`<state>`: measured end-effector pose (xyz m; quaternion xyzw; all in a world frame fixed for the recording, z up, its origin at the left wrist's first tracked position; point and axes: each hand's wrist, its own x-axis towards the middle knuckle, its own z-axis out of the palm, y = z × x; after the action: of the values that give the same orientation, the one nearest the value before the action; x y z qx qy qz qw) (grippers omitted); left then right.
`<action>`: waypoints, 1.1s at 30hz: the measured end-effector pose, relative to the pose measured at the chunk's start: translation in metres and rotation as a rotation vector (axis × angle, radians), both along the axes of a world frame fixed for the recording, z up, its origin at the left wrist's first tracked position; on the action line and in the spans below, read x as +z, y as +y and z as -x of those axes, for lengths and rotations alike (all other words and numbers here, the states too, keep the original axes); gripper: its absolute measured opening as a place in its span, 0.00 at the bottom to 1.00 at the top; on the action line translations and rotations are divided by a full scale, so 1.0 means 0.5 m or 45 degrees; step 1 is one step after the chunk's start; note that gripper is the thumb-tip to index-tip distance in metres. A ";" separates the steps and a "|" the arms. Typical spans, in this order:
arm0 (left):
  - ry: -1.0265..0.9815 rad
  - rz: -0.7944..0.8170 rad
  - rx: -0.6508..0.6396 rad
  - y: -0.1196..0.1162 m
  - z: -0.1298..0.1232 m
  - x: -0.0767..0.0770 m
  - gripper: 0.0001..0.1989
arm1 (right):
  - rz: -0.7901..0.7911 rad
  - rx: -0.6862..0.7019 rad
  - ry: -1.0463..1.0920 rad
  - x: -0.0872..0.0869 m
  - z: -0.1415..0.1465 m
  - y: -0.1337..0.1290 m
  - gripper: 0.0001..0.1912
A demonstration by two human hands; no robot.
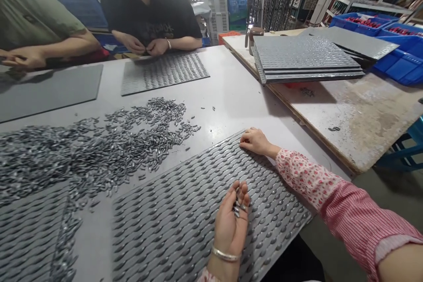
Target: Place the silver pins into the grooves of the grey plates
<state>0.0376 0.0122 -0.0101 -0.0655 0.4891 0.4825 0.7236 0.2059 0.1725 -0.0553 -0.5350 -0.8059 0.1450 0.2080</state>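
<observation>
A grey board [185, 211] lies tilted across the near side of the white table, with rows of small, shiny, spindle-shaped grey pieces set on it. My left hand [231, 224], palm up and wearing a silver bracelet, is cupped above the board. Several loose grey pieces [236, 206] rest between its curled fingers. Over at the board's far right corner, my right hand [257, 142] touches the surface with fingers bent and pinched together. Whatever is between those fingertips is hidden. A large heap of the same pieces [132, 141] spreads along the table to the left.
Another filled board [29, 233] lies at the near left. Across the table, two people's hands are over a plain grey board [66, 88] and a partly filled board [165, 72]. A stack of boards [304, 57] sits on the wooden side table [360, 128], near blue crates [399, 59].
</observation>
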 end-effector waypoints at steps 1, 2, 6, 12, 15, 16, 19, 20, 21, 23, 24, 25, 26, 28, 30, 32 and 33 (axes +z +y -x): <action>0.004 0.003 -0.004 0.002 0.001 0.001 0.10 | 0.007 -0.008 -0.052 0.001 0.003 -0.001 0.07; 0.006 0.002 -0.006 0.004 0.001 0.002 0.10 | 0.024 -0.020 -0.089 0.001 0.006 -0.001 0.07; 0.004 -0.023 0.041 0.011 0.006 0.001 0.07 | 0.057 -0.095 -0.037 0.008 0.013 -0.013 0.06; -0.101 -0.126 0.027 0.018 0.008 -0.004 0.05 | 0.551 0.492 0.659 0.069 0.027 -0.094 0.09; -0.181 -0.134 0.014 0.021 0.005 -0.008 0.05 | 0.595 0.722 0.720 0.097 0.039 -0.134 0.10; -0.197 -0.130 0.010 0.022 0.003 -0.009 0.05 | 0.542 0.733 0.692 0.102 0.044 -0.142 0.09; -0.166 -0.128 0.008 0.023 0.002 -0.006 0.06 | 0.390 0.677 0.590 0.102 0.056 -0.139 0.07; -0.141 -0.127 0.004 0.023 0.004 -0.003 0.07 | 0.371 0.614 0.587 0.097 0.058 -0.129 0.08; -0.116 -0.128 0.001 0.023 0.006 0.000 0.08 | 0.363 0.518 0.601 0.090 0.058 -0.113 0.08; -0.084 -0.115 -0.016 0.023 0.010 0.006 0.11 | 0.339 0.233 0.618 0.070 0.053 -0.072 0.08; -0.077 -0.102 -0.022 0.022 0.012 0.009 0.11 | 0.311 0.082 0.587 0.059 0.050 -0.049 0.08; -0.074 -0.087 -0.025 0.022 0.014 0.010 0.11 | 0.278 -0.045 0.520 0.048 0.046 -0.028 0.08; -0.075 -0.073 -0.026 0.021 0.014 0.010 0.10 | 0.246 -0.139 0.435 0.037 0.043 -0.009 0.07; -0.076 -0.037 -0.014 0.020 0.015 0.010 0.07 | 0.197 -0.240 0.255 0.018 0.038 0.018 0.07; -0.082 -0.013 0.003 0.020 0.013 0.009 0.06 | 0.155 -0.271 0.106 0.005 0.036 0.030 0.07; -0.104 -0.011 0.006 0.019 0.013 0.010 0.08 | 0.106 -0.289 0.000 -0.003 0.036 0.032 0.07; -0.123 -0.015 0.006 0.019 0.013 0.011 0.09 | 0.083 -0.303 -0.032 -0.005 0.036 0.031 0.08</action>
<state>0.0313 0.0219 -0.0046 -0.0854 0.4507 0.4834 0.7456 0.1877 0.1882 -0.0580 -0.6351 -0.7341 0.1387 0.1963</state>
